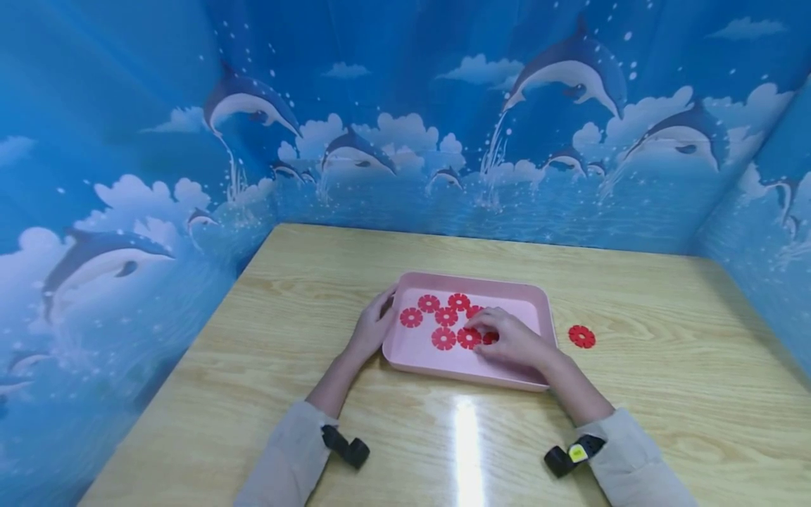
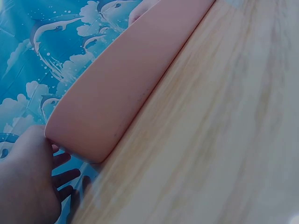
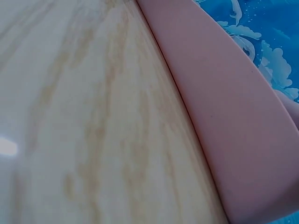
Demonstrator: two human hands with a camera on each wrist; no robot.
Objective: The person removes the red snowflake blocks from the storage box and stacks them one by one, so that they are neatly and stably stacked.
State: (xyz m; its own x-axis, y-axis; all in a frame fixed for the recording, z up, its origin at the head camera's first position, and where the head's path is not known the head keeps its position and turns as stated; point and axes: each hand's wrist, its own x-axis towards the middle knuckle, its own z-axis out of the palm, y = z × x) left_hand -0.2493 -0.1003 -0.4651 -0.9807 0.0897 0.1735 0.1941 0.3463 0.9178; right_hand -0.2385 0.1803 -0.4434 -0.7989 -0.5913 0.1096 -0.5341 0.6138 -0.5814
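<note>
A shallow pink tray [image 1: 431, 362] lies on the wooden table with several notched red interlocking discs [image 1: 411, 317] spread flat over its floor. At the tray's left end my left hand [image 1: 372, 327] holds the wall, its thumb at the rim and its fingers along the outside. The left wrist view shows this hand [image 2: 30, 179] by the tray corner. My right hand [image 1: 510, 338] reaches over the right end, with thumb and index finger bent around a red disc [image 1: 469, 338]. Part of another disc shows darkly beneath this hand.
One more red disc, loose on the table [image 1: 665, 352], lies to the right of the tray. A blue curtain [image 1: 405, 190] printed with dolphins surrounds the back and sides. The tray's outer wall [image 3: 224, 102] spans the right wrist view.
</note>
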